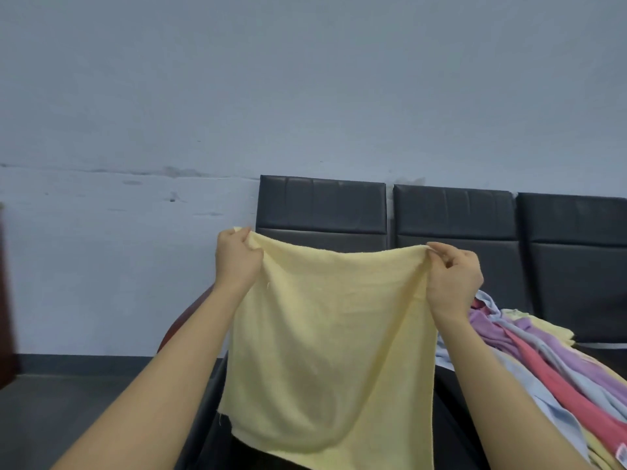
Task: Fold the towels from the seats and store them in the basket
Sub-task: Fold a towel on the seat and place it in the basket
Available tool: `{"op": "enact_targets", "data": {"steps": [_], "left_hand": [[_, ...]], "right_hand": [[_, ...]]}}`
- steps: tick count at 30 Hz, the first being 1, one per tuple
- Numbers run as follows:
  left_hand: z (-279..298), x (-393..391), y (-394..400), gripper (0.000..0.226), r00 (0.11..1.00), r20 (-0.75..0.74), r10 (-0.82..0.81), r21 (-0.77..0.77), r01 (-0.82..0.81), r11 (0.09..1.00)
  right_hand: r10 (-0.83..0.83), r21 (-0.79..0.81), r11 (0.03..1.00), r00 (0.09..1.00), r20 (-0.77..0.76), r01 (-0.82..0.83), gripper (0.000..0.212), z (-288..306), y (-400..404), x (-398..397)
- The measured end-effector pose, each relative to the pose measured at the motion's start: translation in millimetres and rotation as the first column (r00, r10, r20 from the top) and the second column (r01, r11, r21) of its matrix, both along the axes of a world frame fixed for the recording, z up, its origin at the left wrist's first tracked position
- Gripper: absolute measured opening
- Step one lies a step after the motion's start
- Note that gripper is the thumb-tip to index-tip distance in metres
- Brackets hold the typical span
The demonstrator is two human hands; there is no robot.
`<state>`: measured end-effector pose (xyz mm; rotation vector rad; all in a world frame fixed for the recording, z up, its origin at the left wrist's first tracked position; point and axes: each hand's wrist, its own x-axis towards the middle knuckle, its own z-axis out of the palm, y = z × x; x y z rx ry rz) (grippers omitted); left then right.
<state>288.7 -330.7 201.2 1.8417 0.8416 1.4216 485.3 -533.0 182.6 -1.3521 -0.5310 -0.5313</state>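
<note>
Currently, pale yellow square terry towel [329, 351] hangs in the air at centre frame, stretched by its two top corners. Left hand [237, 262] pinches the corner at 10 o'clock of the cloth; right hand [453, 279] pinches the corner at 2 o'clock, fingers curled on the hem. Held up and spread this way, likely so the cloth drops flat and edges can be matched for the first fold. Lower edge hangs free in front of the row of black padded seats [454, 212]. At 4 o'clock, a loose heap of pink, lilac, pale blue and yellow towels [543, 361] lies on a seat, unfolded by the look of it. Basket not in view. Judgement: folding of this towel not yet begun; much of the task remains
</note>
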Motion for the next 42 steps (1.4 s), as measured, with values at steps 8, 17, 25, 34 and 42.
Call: {"op": "enact_targets", "data": {"steps": [8, 17, 25, 34, 42], "left_hand": [[-6, -2, 1, 0.034, 0.992, -0.109, 0.068, 0.120, -0.054, 0.991], [-8, -6, -1, 0.022, 0.993, -0.034, 0.110, 0.163, -0.103, 0.981], [-39, -6, 6, 0.021, 0.947, -0.104, 0.304, 0.216, -0.277, 0.936], [-94, 18, 35, 0.020, 0.940, -0.229, 0.252, 0.077, -0.241, 0.968], [-101, 77, 72, 0.017, 0.986, -0.077, 0.145, -0.082, -0.151, 0.985]], "right_hand": [[0.051, 0.126, 0.992, 0.985, -0.164, -0.030, 0.013, 3, -11, 10], [0.068, -0.151, 0.986, 0.997, -0.024, -0.071, 0.033, 2, -25, 18], [-0.041, -0.176, 0.984, 0.999, 0.008, 0.041, 0.011, -25, -26, 23], [-0.088, -0.222, 0.974, 0.978, -0.190, 0.045, 0.008, -80, 1, 46], [-0.043, -0.182, 0.983, 0.970, -0.238, -0.001, 0.006, -84, 56, 95]]}}
